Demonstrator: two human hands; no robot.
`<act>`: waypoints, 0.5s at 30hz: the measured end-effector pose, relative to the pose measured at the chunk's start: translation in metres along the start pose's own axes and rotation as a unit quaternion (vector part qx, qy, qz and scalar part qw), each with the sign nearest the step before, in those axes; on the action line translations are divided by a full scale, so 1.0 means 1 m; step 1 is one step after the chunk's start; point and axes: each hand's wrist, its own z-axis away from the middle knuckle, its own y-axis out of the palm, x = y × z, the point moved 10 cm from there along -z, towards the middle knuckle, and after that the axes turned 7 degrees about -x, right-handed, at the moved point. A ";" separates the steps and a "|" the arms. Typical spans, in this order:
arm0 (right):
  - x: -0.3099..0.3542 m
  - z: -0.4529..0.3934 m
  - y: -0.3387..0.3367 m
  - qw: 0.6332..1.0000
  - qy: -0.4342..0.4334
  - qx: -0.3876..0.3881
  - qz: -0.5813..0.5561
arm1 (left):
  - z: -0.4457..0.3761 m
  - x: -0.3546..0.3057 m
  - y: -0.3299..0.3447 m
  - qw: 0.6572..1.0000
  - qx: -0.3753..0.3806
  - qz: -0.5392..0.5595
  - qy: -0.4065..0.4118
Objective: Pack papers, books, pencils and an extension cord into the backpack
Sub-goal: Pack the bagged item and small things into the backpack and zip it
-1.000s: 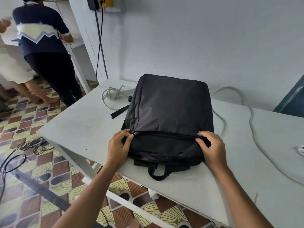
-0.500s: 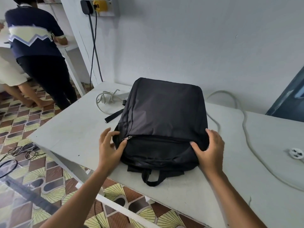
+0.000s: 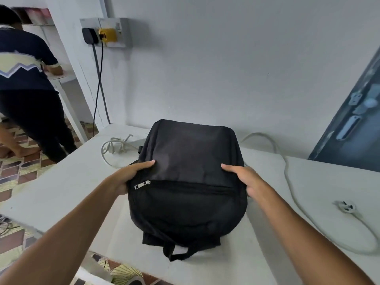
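A black backpack (image 3: 191, 161) lies flat on the white table (image 3: 61, 182), its carry handle toward me at the front edge. Its front zipper is closed, and the metal pull (image 3: 141, 185) sits at the left end. My left hand (image 3: 129, 177) grips the bag's left side, thumb on top. My right hand (image 3: 244, 179) grips the right side the same way. A white extension cord (image 3: 287, 182) loops behind the bag and across the table to the right, ending in a white plug (image 3: 346, 207). A bundled part of the cord (image 3: 115, 145) lies left of the bag. No papers, books or pencils are visible.
A wall socket (image 3: 107, 34) with a black adapter and a yellow plug is on the wall behind, with cables hanging down. A person in a dark shirt (image 3: 22, 64) stands at another table on the far left. A dark blue door (image 3: 353, 124) is at the right.
My hands left the zipper line and moved farther up the bag's sides, where they now grip it. The bag sits a little closer to me, and my view has tilted up.
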 end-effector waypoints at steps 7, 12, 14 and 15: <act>0.047 0.004 0.002 0.994 -0.066 -0.033 -0.080 | -0.002 -0.045 0.015 1.000 -0.015 0.014 0.023; 0.075 0.017 -0.006 0.990 -0.111 -0.049 -0.073 | 0.005 -0.089 0.010 0.992 -0.058 -0.015 0.107; 0.087 0.022 -0.013 0.986 -0.130 -0.057 -0.087 | 0.010 -0.106 0.015 0.989 -0.053 -0.021 0.136; 0.093 0.025 -0.017 0.984 -0.140 -0.062 -0.093 | 0.013 -0.114 0.019 0.988 -0.046 -0.019 0.148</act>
